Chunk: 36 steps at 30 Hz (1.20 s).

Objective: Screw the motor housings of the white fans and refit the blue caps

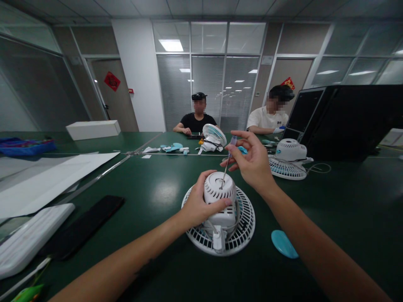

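A white electric fan (220, 218) lies grille-down on the green table, its rounded motor housing facing up. My left hand (200, 203) wraps round the housing from the left, thumb across its front. Between the fingertips of my right hand (248, 157) is a screwdriver (232, 144) with a clear purplish handle. Its shaft slants down and the tip meets the top of the housing, at or near a small hole. A white plug and cord sit against the fan's near side. To the right, close to my right forearm, lies a light-blue fan blade (284, 243).
Another white fan (289, 157) lies at the right before a large black monitor (352, 121). Two people sit across the table, near a third fan (213, 138) and blue parts (174, 147). Left are a black phone-like slab (85, 224), a white keyboard (34, 235) and papers (59, 178).
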Motion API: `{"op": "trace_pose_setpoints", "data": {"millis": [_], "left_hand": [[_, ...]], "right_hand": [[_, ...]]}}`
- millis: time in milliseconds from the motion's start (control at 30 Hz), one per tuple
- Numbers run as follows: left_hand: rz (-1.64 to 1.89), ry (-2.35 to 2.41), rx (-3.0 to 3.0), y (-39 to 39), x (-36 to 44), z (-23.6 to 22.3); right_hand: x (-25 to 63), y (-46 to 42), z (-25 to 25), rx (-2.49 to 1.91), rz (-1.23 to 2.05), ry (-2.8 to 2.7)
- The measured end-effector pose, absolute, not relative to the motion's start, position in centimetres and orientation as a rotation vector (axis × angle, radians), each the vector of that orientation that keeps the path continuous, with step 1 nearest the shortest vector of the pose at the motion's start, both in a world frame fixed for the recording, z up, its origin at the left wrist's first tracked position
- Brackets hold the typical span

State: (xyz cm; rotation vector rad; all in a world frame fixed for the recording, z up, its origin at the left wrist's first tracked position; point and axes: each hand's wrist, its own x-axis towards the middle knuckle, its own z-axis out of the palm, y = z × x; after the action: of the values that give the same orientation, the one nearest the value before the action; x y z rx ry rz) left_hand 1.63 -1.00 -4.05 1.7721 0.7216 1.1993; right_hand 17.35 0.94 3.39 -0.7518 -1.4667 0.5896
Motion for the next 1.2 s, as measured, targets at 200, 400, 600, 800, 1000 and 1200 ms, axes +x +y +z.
{"op": "trace_pose_setpoints", "data": {"millis": [200,400,600,800,1000,1200], "left_hand": [[1.208,0.698,1.765,-0.8,1.6,-4.2],[1.202,0.731,1.767,-1.0,1.7,-3.9],[1.222,0.676,1.805,-0.8,1.7,-4.2],[1.297,0.750,1.948,-0.5,1.6,-4.8],[1.272,0.761,1.921,-0.6,1.6,-4.7],[1.274,0.753,1.914,-0.7,1.6,-4.6]], "right_hand": [[17.3,0.7,3.2,-0.726,0.434,-1.515],[17.1,-0.4,3.4,-0.659,0.222,-1.646],[16.5,-2.6,4.4,-0.408,-0.261,-1.907],[16.1,-3.4,4.7,-0.262,-0.445,-2.056],[16.5,-3.2,4.7,-0.265,-0.332,-2.059],[16.5,-3.5,4.6,-0.296,-0.242,-2.126]]}}
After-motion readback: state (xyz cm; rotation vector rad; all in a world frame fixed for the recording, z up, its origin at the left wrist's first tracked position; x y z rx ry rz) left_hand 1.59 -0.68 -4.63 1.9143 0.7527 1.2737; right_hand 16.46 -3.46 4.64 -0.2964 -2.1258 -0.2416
